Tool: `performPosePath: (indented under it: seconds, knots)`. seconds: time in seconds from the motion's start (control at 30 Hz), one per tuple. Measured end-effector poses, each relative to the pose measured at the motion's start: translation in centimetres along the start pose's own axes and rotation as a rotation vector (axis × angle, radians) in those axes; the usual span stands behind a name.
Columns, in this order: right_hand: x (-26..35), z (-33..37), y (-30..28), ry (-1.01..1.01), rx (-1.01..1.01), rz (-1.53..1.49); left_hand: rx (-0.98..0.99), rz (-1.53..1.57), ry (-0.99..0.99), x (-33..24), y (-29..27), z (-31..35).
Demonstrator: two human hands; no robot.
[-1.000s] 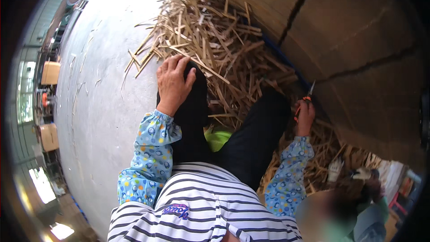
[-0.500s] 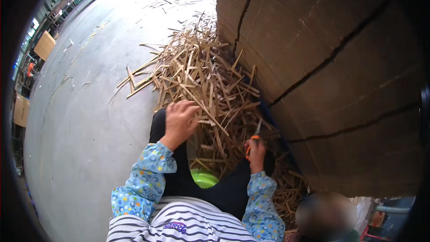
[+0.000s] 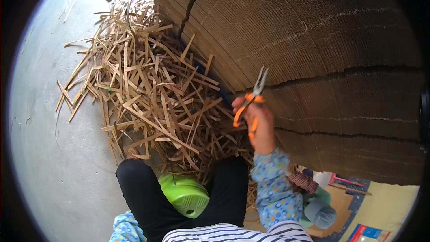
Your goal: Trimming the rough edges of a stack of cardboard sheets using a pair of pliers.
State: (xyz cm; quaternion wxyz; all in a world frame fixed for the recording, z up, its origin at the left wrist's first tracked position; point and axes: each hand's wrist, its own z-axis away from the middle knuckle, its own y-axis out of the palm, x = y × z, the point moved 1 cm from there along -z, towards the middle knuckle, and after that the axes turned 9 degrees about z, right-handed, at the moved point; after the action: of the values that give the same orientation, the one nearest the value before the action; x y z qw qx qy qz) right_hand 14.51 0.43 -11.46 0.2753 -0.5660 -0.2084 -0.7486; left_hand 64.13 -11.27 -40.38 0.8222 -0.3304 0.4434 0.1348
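My right hand (image 3: 264, 127) is raised in front of the brown stack, closed around long-nose pliers (image 3: 258, 87). The pliers have orange handles, and their grey jaws point up, slightly parted. My left hand is out of the picture; only its patterned blue sleeve (image 3: 126, 227) shows at the lower edge. A heap of flat bamboo-like strips (image 3: 152, 94) lies ahead of my knees, to the left of the pliers. Between my legs sits a bright green plastic object (image 3: 186, 197) with slots and a round hole.
A tall brown ribbed stack (image 3: 313, 31) with dark gaps rises on the right, close behind my right hand. At the lower right, near my right elbow, is another person in a grey-blue cap (image 3: 323, 216). Grey floor (image 3: 58, 152) runs along the left.
The view has swung right and down. My right hand has lifted the pliers up against the stack. My left hand, earlier open over the strips, has dropped out of the picture.
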Motion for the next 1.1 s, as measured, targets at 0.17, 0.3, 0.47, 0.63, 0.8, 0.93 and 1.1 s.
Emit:
performPosePath:
  seconds: [0.17, 0.3, 0.47, 0.63, 0.8, 0.93, 1.1]
  knots:
    - [7.4, -3.9, 0.3, -0.039, 0.018, -0.047, -0.100, -0.332, 0.022, 1.5, 1.4, -2.0]
    - [9.9, -6.2, -0.9, -0.067, 0.131, -0.144, -0.210, -0.600, 0.062, 2.0, 3.9, -5.0]
    - [9.9, -7.8, -0.6, -0.028, 0.077, -0.290, -0.313, -0.928, 0.113, 4.6, 8.4, -7.5]
    - [9.6, -6.7, 0.8, -0.057, 0.185, -0.455, -0.457, -1.285, 0.113, 15.0, 6.4, -6.9]
    - [8.6, -1.6, -1.2, 0.033, -0.073, -0.317, -0.223, -0.781, -0.453, 13.4, 13.3, -7.3]
    - [8.9, -1.3, -0.7, 0.024, -0.038, -0.197, -0.502, -0.115, -0.698, 9.6, 10.8, -6.2]
    - [11.6, -2.6, -1.6, -0.123, -0.062, -0.096, -0.629, 0.638, -0.871, 4.1, 13.1, -8.8]
